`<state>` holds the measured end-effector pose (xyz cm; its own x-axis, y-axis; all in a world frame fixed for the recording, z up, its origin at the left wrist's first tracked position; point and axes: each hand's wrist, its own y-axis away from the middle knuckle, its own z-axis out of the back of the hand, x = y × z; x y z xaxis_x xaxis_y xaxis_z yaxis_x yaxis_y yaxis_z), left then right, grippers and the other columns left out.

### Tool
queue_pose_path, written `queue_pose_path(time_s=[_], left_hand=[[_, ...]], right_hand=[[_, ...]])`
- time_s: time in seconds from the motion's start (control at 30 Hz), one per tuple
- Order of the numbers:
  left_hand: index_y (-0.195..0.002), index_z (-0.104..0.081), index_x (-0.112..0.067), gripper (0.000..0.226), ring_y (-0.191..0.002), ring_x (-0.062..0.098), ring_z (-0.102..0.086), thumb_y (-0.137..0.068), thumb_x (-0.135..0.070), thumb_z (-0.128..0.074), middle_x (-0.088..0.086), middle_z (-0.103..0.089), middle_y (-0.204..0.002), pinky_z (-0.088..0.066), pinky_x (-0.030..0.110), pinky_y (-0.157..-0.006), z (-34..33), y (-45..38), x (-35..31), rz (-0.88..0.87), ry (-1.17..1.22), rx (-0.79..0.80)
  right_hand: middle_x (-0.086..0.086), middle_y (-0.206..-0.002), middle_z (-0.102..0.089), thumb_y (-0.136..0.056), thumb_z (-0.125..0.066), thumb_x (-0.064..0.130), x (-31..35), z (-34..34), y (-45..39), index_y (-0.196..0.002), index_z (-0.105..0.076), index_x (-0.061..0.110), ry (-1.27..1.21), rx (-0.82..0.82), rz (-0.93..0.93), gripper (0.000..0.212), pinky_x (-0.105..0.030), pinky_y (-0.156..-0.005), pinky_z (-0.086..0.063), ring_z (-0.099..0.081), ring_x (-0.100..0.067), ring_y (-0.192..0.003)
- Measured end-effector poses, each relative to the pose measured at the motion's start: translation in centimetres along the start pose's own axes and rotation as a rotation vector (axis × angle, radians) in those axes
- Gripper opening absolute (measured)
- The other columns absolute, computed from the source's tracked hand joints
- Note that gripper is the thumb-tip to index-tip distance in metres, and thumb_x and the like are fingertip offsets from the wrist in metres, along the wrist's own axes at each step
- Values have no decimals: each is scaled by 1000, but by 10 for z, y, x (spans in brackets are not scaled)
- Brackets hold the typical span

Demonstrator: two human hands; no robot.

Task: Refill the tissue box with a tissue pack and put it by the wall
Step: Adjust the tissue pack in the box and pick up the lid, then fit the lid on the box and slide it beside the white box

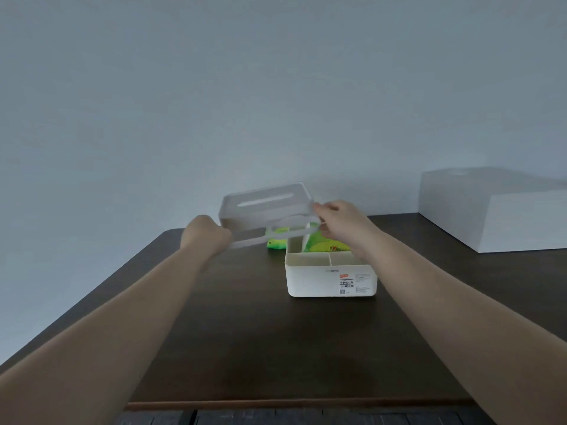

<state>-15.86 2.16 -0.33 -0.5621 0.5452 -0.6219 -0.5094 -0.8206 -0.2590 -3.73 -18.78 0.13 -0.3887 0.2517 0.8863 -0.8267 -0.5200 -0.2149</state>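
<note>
Two bare forearms reach forward over the dark brown wooden table (245,332). Left hand (205,237) is clenched on the near-left edge of a white plastic slotted lid (266,214), and right hand (339,220) pinches its right end; the lid hangs tilted above the table, its long axis and slot running left to right. Below and right stands the white rectangular tissue box base (330,279), open-topped, label facing the camera, with a green tissue pack (326,244) upright in its rear compartment. Another green pack (276,240) lies behind the lid. A white box (497,210) sits by the wall at far right.
</note>
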Motion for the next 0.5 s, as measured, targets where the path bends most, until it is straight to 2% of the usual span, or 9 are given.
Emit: queue_pose_path(time_s=[0.03,0.1,0.17,0.2,0.33,0.4,0.5], left_hand=[[-91,-69,2,23,-74,33,-57,-82,-12,-53,15,-63,-79,-43,30,-63,-9,2,-6,-14,2,27],[-89,-67,2,22,-74,31,-55,-83,-15,-53,13,-60,-79,-41,29,-64,-27,5,-19,-37,17,84],[-82,-61,-1,16,-71,30,-54,-83,-14,-52,13,-59,-78,-39,28,-59,-43,7,-32,-49,49,153],[-81,-60,-3,13,-70,30,-53,-82,-13,-51,12,-60,-78,-38,27,-57,-51,6,-37,-58,56,183],[-80,-63,-4,17,-65,25,-54,-83,-15,-51,11,-62,-76,-36,24,-49,-74,2,-50,-101,16,270],[-72,-59,-6,17,-57,22,-51,-84,-15,-50,9,-62,-71,-37,24,-49,-83,1,-52,-106,9,297],[-59,-54,-9,24,-59,26,-53,-83,-13,-51,9,-61,-65,-43,26,-56,-95,-1,-50,-90,43,311]], right_hand=[[-17,-85,-62,-75,-49,55,-2,4,-4,-87,-61,0,-11,-21,-8,58,-58,-96,-49,-68,-33,-89],[-22,-89,-64,-84,-52,43,-3,14,-6,-99,-64,-7,3,-66,-36,54,-49,-94,-51,-64,-33,-89],[-17,-88,-65,-90,-55,31,-11,25,-8,-105,-66,-7,24,-119,-47,42,-34,-78,-47,-60,-27,-83],[-14,-87,-64,-90,-57,28,-18,31,-10,-104,-67,-7,30,-143,-53,39,-32,-73,-43,-59,-25,-80],[-7,-89,-64,-89,-61,31,-43,43,-11,-98,-68,2,78,-198,-114,30,-30,-75,-42,-59,-23,-84],[-3,-80,-62,-88,-63,35,-57,46,-14,-91,-67,6,86,-229,-130,30,-29,-65,-42,-58,-21,-79],[1,-69,-54,-88,-61,41,-71,45,-17,-80,-60,8,88,-264,-136,34,-26,-54,-37,-50,-13,-64]])
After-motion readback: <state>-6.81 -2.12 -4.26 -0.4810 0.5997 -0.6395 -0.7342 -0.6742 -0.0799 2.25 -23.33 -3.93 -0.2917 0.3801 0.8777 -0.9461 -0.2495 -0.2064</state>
